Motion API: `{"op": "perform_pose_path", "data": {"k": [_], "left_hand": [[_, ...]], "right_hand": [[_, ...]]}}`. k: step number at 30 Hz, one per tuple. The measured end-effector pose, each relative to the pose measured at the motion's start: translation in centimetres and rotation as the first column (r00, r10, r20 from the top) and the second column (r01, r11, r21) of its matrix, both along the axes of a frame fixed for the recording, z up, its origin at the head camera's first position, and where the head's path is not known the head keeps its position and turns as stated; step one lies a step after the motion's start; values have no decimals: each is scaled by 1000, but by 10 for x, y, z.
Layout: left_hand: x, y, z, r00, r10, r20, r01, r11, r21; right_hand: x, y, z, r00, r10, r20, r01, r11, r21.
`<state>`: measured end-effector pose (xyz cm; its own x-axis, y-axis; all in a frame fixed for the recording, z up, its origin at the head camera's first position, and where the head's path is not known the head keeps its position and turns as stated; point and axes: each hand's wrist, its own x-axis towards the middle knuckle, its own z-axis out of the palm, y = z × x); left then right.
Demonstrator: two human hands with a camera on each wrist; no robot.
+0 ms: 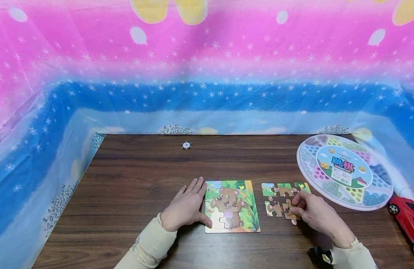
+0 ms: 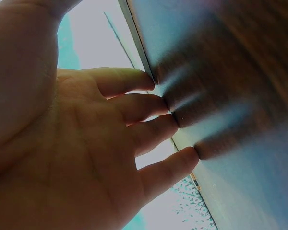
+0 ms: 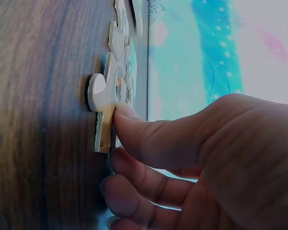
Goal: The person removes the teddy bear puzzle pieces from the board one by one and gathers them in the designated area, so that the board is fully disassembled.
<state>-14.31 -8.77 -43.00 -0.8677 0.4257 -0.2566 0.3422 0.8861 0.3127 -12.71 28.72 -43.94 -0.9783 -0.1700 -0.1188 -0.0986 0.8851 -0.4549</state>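
A square jigsaw board [image 1: 231, 198] with a brown bear picture lies flat on the table; a pale patch shows at its lower left. My left hand [image 1: 188, 205] rests along the board's left edge, fingers spread and fairly straight, thumb over the lower left corner. In the left wrist view the fingertips [image 2: 185, 155] touch the tabletop. Right of the board lie several loose jigsaw pieces [image 1: 275, 207]. At their right side my right hand [image 1: 316, 213] pinches a jigsaw piece [image 3: 105, 103] between thumb and fingers, the thumb at its near face in the right wrist view.
A round Chinese checkers box [image 1: 345, 168] stands behind the right hand, and a red toy car [image 1: 408, 224] sits at the right edge. A poker chip [image 1: 186, 145] lies near the back. A small black object [image 1: 319, 256] is beside the right sleeve. Patterned cloth [image 1: 193, 74] surrounds the table.
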Motion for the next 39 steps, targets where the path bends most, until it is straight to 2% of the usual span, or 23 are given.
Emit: {"op": "perform_pose_path", "data": {"k": [8, 15, 24, 31, 39], "left_hand": [[1, -2, 0, 1000, -11, 5, 11, 1000, 17], [1, -2, 1, 1000, -9, 5, 9, 1000, 11], [1, -1, 0, 1000, -9, -12, 9, 1000, 7], [1, -3, 0, 1000, -5, -13, 5, 1000, 16], [1, -2, -1, 1000, -4, -11, 4, 1000, 9]], "right_hand": [[-3, -5, 4, 999, 19, -35, -21, 998, -62], [-5, -27, 3, 998, -25, 64, 38, 977, -209], [-9, -54, 1, 998, 34, -48, -42, 984, -174], [-11, -74, 2, 985, 102, -136, -122, 981, -150], [-12, -92, -3, 977, 143, -160, -164, 978, -131]]}}
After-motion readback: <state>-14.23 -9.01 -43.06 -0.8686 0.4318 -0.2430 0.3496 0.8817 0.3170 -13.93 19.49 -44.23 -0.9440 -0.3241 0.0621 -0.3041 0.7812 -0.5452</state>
